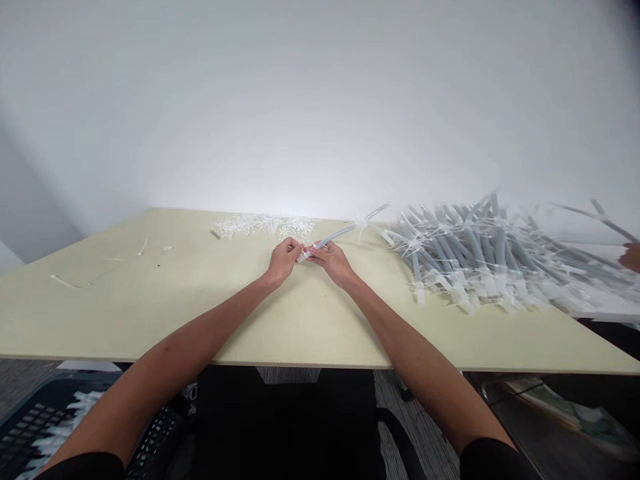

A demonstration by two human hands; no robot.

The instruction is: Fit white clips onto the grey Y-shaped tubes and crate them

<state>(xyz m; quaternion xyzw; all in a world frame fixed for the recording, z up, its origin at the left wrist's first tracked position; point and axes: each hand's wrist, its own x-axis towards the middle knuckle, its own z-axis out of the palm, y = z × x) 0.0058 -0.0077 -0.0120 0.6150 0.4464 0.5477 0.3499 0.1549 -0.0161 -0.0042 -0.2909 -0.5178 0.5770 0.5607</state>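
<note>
Sleeves (85, 467), short and black, end above two bare forearms that reach forward. Low on the left, beneath the table's front edge, a dark blue perforated plastic basket (37, 415) holds ribbed white plastic pieces (55, 443); a black curved chair armrest (403, 445) shows below the table's middle. Across the pale yellow tabletop (300, 327), both hands meet near its centre. The left hand (284, 259) pinches a small translucent white end piece (303, 256), its thumb and fingertips drawn together. Just beside it, the right hand (334, 261) grasps a slim grey flexible tube (343, 232) close to that end, the tube slanting up to the right past a knot of white ties (361, 225). To the right lies a broad heap of grey tubes with white ends (475, 243), blurred, and at the edge another person's hand (631, 257) is partly in view. Thin white plastic strips (65, 283) lie scattered at left. Beyond the hands spreads a pile of slender white cable ties (265, 225), before a plain white wall (320, 100).
</note>
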